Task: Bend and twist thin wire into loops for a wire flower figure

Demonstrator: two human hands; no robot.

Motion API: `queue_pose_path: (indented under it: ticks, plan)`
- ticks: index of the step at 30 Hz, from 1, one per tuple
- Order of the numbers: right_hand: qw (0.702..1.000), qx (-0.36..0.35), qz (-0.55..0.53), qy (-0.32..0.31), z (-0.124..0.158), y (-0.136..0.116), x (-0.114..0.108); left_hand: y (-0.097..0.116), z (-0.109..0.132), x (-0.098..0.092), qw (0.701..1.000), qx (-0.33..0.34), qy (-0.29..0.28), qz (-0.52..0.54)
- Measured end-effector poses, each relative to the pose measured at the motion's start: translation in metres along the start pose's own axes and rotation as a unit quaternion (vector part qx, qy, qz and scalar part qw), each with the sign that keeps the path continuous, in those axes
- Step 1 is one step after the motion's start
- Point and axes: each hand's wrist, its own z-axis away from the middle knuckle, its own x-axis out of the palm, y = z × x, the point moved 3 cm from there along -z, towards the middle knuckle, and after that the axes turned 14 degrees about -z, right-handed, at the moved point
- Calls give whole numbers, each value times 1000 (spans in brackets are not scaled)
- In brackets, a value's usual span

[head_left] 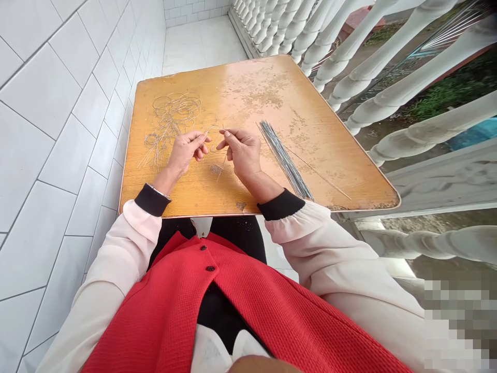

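Note:
My left hand (187, 151) and my right hand (241, 150) are raised just above a worn wooden table (330, 171), close together. Both pinch the same thin wire (216, 135), which curves between the fingertips; one end of it hangs down toward the tabletop below my right hand. To the left of my left hand lies a pile of bent wire loops and rings (173, 116). A bundle of straight wires (285, 159) lies to the right of my right hand, running diagonally toward the near edge.
A white tiled wall (58, 129) runs along the left of the table. A white balustrade (388, 57) stands to the right and behind. One loose straight wire (322, 175) lies beside the bundle. Tiled floor (202, 41) extends beyond the table.

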Motion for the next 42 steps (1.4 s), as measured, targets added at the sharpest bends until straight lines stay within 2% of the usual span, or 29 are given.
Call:
queue_pose_path:
  ticks: [4, 10, 19, 26, 30, 34, 39, 42]
  plan:
    - [1000, -5, -4, 14, -1, 2, 0, -2, 0, 2, 1000, 2, -4, -1]
    - [1000, -1, 0, -10, -1, 3, 1, -1, -1, 0, 999, -12, 15, 31]
    - [997, 35, 15, -71, 7, 2, 0, -6, -7, -13, 994, -13, 94, 57]
    - [996, 42, 32, -76, 9, 4, 6, -7, -5, -6, 995, -24, 55, 75]
    - [995, 61, 21, -73, 9, 3, 7, -9, -4, -6, 995, -37, 63, 65]
    - [995, 52, 52, -66, 7, 2, 4, -9, -6, -13, 995, -50, 82, 26]
    - [991, 36, 96, -84, 6, 0, 0, -9, -14, -30, 991, -33, 129, -20]
    - [990, 46, 94, -90, 6, -1, 0, -12, -16, -33, 992, -36, 119, -13]
